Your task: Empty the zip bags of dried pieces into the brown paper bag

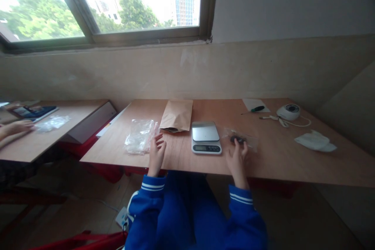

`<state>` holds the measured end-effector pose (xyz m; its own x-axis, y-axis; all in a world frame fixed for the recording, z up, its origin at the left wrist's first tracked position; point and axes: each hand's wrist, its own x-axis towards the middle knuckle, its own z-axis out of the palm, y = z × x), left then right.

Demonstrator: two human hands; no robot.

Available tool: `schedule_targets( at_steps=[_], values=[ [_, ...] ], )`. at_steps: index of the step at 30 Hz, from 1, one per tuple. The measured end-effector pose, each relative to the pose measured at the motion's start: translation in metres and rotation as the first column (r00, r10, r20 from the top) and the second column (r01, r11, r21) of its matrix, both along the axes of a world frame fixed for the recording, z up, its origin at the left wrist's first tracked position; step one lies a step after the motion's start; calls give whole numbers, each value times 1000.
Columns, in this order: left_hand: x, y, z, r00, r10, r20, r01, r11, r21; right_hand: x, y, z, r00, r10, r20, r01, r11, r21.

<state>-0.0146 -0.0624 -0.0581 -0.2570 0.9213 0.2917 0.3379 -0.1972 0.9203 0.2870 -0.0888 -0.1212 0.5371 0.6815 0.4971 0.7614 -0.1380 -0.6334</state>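
Observation:
My left hand (157, 151) is raised at the table's front edge, fingers loosely curled and apart, holding nothing. Beside it lies a stack of clear zip bags (139, 136) with red seal lines. My right hand (238, 160) has its fingertips on a small dark object (234, 138), which rests on or in a clear plastic bag (252, 143); the fingers partly cover it. Between my hands stands a white digital kitchen scale (206, 137) with a bare metal plate. A brown paper pouch (177, 115) lies behind it to the left, its mouth slightly open towards me.
On the right are a white dome camera (288, 112) with its cable, a crumpled white wrapping (315, 141), and a green-handled screwdriver (257, 108) on white paper (250, 103). At the left table (17, 146), another person's hand (20, 126) is near clear plastic (52, 123).

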Motion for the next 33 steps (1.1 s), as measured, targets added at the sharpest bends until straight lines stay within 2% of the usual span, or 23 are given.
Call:
schedule_targets(
  at_steps=[2, 4, 6, 9, 11, 15, 17, 18, 20, 22, 23, 24, 25, 27, 30, 33],
  values=[
    [2, 21, 7, 963, 7, -269, 17, 996, 86, 5, 12, -6, 997, 72, -7, -72, 996, -58],
    [3, 43, 15, 858, -16, -513, 92, 988, 123, 16, 26, -8, 989, 151, 0, -150, 986, -79],
    [4, 62, 22, 733, -51, -678, 137, 988, 75, 30, 38, -5, 975, 220, 3, -219, 972, -81],
    [0, 85, 28, 593, -136, -793, 136, 988, -68, 50, 45, 5, 958, 287, -14, -287, 953, -95],
    [-4, 93, 29, 556, -201, -806, 145, 979, -144, 57, 42, 14, 949, 314, -16, -313, 942, -117],
    [-6, 97, 33, 557, -225, -799, 168, 973, -157, 44, 22, 44, 952, 307, 15, -305, 949, -79],
    [-2, 95, 40, 567, -201, -799, 157, 978, -134, 19, 12, 65, 913, 407, 0, -407, 913, -30],
    [1, 93, 45, 576, -179, -798, 149, 982, -113, 2, 8, 77, 865, 501, -14, -502, 865, -12],
    [10, 88, 58, 610, -114, -784, 139, 990, -35, -35, 4, 99, 730, 682, -42, -682, 731, 23],
    [17, 82, 73, 677, -40, -735, 164, 982, 98, -71, 8, 118, 607, 794, -19, -793, 607, 55],
    [20, 79, 80, 709, -34, -705, 195, 970, 149, -86, 13, 125, 576, 817, -1, -816, 575, 66],
    [22, 76, 86, 735, -41, -677, 225, 957, 186, -100, 18, 131, 567, 823, 27, -822, 565, 69],
    [23, 73, 91, 754, -50, -654, 244, 947, 209, -111, 25, 136, 574, 816, 60, -818, 572, 54],
    [22, 67, 97, 787, -60, -614, 255, 938, 235, -126, 37, 141, 636, 760, 130, -767, 641, 5],
    [18, 60, 98, 825, -58, -562, 232, 942, 243, -140, 49, 141, 733, 645, 213, -647, 759, -70],
    [19, 53, 96, 846, -72, -528, 228, 945, 235, -150, 52, 137, 789, 565, 242, -563, 822, -84]
  ],
)
